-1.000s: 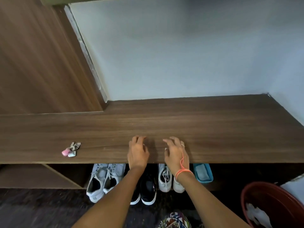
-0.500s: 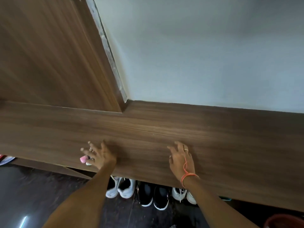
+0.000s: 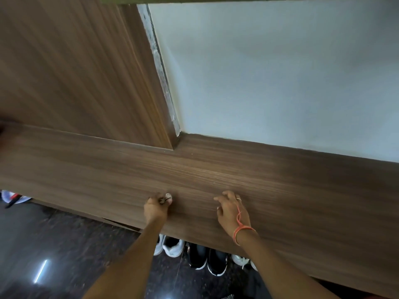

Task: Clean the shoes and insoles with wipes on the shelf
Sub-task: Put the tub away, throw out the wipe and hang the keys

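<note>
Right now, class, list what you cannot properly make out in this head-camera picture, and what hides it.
The small pale-and-metal object: head view, mostly wrapped by the left hand, too small to identify.
The white trainers and black trainers: head view, fronts hidden under the brown wooden shelf top.
The red-and-white item: blurred, cut by the left edge.
No wipes or insoles in view.

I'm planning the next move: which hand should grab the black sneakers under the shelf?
Probably the right hand: it rests open and free on the shelf, while the left hand grips the keys.
</note>
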